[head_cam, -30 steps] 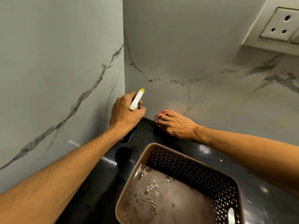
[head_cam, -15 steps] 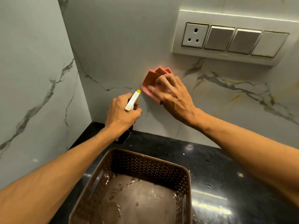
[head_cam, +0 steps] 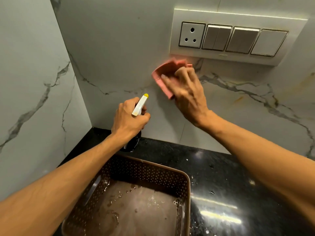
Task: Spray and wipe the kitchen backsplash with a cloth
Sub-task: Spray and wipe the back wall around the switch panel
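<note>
A pink cloth [head_cam: 164,74] lies flat against the white marble backsplash [head_cam: 119,53], just under the switch panel. My right hand [head_cam: 189,96] presses on it with fingers stretched out; the cloth's edges stick out above and left of the fingertips. Lower and to the left, my left hand [head_cam: 127,119] grips a spray bottle [head_cam: 140,104] with a white head and yellow nozzle tip pointing up at the wall. The bottle's dark body hangs below the fist, close to the black countertop [head_cam: 221,174].
A cream switch panel [head_cam: 238,38] with a socket and several switches sits on the wall at the upper right. A brown perforated basket [head_cam: 187,183], wet inside, stands on the countertop below my arms. A marble side wall [head_cam: 25,82] closes the corner on the left.
My right hand slid the cloth from the base of the backsplash up to just below the switch panel. The view shifted right and up. My left hand kept holding the spray bottle.
</note>
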